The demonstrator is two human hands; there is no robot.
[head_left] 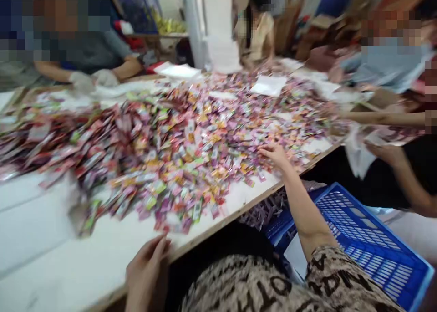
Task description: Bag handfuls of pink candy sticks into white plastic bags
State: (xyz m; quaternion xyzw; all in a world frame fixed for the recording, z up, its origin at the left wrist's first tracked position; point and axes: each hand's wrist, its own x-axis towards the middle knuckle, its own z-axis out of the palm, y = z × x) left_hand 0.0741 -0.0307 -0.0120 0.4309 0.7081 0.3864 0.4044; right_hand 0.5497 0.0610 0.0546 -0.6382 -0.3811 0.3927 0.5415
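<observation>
A wide heap of small colourful sachets [170,139] covers the white table [41,239]. My right hand [275,155] reaches out over the near right part of the heap, fingers spread and resting on the sachets, holding nothing I can see. My left hand [145,268] lies at the table's near edge, fingers extended against the wooden rim, just below the closest sachets. The picture is blurred by motion.
A blue plastic crate [368,243] stands below the table edge at my right, with more sachets beneath the table. Other people sit around the table: gloved hands [92,80] at far left, another person's arms [392,157] holding white bags at right.
</observation>
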